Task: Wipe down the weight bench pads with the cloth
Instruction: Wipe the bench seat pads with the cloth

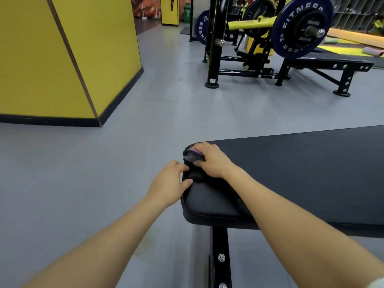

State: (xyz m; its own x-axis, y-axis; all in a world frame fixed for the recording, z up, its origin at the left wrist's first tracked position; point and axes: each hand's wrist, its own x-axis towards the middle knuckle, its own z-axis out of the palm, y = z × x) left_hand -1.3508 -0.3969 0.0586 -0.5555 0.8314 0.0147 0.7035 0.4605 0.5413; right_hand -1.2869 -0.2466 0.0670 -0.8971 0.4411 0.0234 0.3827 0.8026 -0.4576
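A black padded weight bench (301, 169) runs from the centre to the right edge. A dark grey cloth (192, 155) with a purple edge lies on the pad's far left corner. My right hand (212, 161) presses down on the cloth, fingers curled over it. My left hand (168, 183) grips the left end of the pad, thumb on top, touching the cloth's lower part. Part of the cloth is hidden under my right hand.
The bench's black steel leg (220, 256) stands below the pad. A yellow pillar (68, 59) rises at the left. A rack with blue weight plates (299, 28) and a second black bench (332, 65) stand at the back right. Grey floor (83, 173) lies around.
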